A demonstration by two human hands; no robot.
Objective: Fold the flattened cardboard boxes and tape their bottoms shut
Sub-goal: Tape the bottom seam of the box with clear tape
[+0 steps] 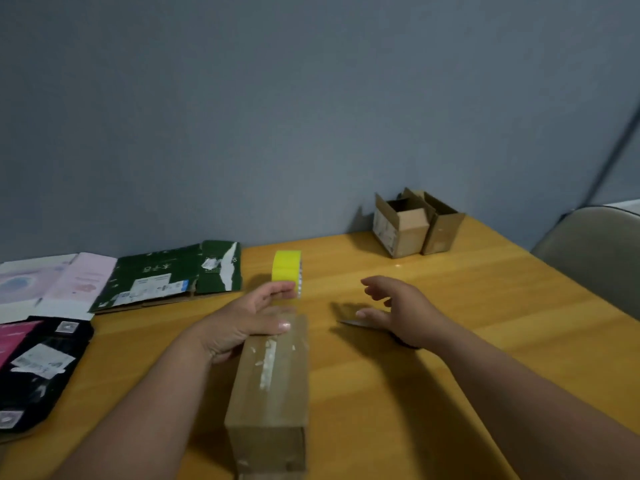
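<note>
The smooth orange wooden counter (398, 393) carries the plain brown cardboard box (270, 393), bottom up near the front edge, its seam rough with torn tape. The left hand (242, 323) rests on its far end, fingers holding the glossy yellow tape roll (286, 271); a loose grip may let the roll drop. The right hand (398, 306) hovers spread wide, empty.

A plain office or packing room is suggested. A bare grey wall (277, 116) is seen above an orange wooden table (450, 341); a grey chair (595, 251) appears at right.
</note>
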